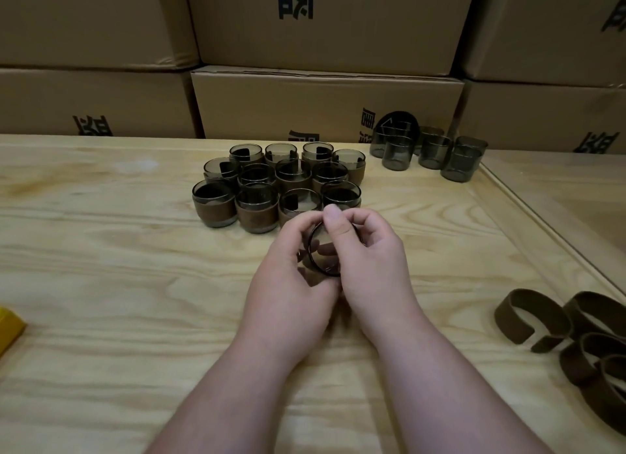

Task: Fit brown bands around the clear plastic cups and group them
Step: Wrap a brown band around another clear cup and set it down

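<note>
Both my hands hold one clear smoky cup [323, 254] just above the table's middle, its mouth tilted toward me. My left hand [291, 284] curls round its left side. My right hand [369, 260] grips the right side, thumb pinching the rim at the top. Whether a band sits on this cup is hidden by my fingers. Just behind stands a tight group of several banded cups [281, 186]. Several bare cups [430, 155] stand at the back right. Loose brown bands [576, 335] lie at the right edge.
The wooden table [135, 267] has a raised strip [542, 230] running along its right side. Stacked cardboard boxes [325, 104] wall off the back. A yellow object [8, 328] pokes in at the left edge.
</note>
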`<action>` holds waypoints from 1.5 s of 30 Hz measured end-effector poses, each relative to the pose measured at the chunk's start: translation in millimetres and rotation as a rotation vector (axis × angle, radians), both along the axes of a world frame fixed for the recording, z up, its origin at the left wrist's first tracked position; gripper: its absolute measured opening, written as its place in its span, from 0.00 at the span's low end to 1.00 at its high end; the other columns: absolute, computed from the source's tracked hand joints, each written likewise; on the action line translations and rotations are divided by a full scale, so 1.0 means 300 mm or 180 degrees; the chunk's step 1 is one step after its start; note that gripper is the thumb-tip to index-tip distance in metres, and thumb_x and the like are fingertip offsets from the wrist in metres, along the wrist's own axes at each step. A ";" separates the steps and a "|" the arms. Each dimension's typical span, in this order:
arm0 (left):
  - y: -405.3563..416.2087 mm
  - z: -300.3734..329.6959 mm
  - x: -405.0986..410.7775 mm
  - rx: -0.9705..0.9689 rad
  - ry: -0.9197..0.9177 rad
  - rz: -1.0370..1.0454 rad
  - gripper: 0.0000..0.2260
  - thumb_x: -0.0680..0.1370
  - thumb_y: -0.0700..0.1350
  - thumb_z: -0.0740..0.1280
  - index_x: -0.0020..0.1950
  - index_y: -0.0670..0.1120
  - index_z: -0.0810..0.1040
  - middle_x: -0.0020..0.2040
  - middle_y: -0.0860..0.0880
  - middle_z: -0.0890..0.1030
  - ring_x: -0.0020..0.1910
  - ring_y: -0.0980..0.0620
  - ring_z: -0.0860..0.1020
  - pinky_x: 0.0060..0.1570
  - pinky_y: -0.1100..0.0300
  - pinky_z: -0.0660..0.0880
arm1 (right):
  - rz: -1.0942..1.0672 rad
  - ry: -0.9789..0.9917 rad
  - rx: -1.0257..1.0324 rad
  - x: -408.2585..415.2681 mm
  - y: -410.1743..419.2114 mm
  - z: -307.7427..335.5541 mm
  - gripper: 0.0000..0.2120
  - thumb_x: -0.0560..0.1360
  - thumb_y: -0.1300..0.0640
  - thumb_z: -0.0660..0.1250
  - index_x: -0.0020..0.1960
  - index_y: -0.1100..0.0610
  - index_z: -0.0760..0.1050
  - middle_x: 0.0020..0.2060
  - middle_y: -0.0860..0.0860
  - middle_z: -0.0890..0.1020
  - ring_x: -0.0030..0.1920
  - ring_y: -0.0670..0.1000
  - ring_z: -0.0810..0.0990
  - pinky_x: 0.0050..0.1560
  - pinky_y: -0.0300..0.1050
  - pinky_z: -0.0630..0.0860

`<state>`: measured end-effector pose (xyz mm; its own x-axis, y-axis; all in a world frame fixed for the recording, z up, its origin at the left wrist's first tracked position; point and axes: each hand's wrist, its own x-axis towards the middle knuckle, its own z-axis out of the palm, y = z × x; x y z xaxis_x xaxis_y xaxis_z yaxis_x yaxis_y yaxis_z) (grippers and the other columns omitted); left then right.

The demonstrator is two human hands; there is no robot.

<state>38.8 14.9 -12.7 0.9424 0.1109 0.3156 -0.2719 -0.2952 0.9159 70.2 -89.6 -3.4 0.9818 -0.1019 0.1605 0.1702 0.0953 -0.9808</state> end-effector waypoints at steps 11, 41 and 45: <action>0.005 0.000 0.010 -0.0763 -0.0105 0.0036 0.29 0.69 0.42 0.77 0.61 0.68 0.73 0.57 0.62 0.84 0.55 0.58 0.85 0.53 0.59 0.81 | 0.0133 0.0125 0.0566 0.006 0.011 0.004 0.09 0.77 0.52 0.68 0.51 0.54 0.84 0.47 0.53 0.88 0.48 0.56 0.88 0.44 0.49 0.82; 0.013 0.016 0.004 -0.1259 -0.0116 0.0088 0.28 0.67 0.40 0.82 0.59 0.56 0.72 0.56 0.53 0.85 0.52 0.54 0.86 0.48 0.61 0.82 | -0.0091 0.0110 0.0557 -0.018 0.012 0.032 0.12 0.71 0.48 0.69 0.42 0.58 0.84 0.42 0.57 0.87 0.40 0.52 0.85 0.35 0.42 0.79; 0.021 0.027 -0.001 -0.1331 -0.0254 -0.0119 0.27 0.67 0.44 0.79 0.63 0.57 0.76 0.55 0.51 0.86 0.54 0.52 0.85 0.47 0.63 0.80 | 0.0030 0.0207 0.0692 -0.025 -0.002 0.044 0.12 0.73 0.46 0.68 0.35 0.51 0.82 0.35 0.53 0.86 0.36 0.53 0.84 0.33 0.44 0.78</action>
<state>38.7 21.3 -4.6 0.9227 0.2111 0.3226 -0.3502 0.1085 0.9304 62.7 -90.3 9.7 0.9904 -0.1179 0.0720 0.1053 0.3069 -0.9459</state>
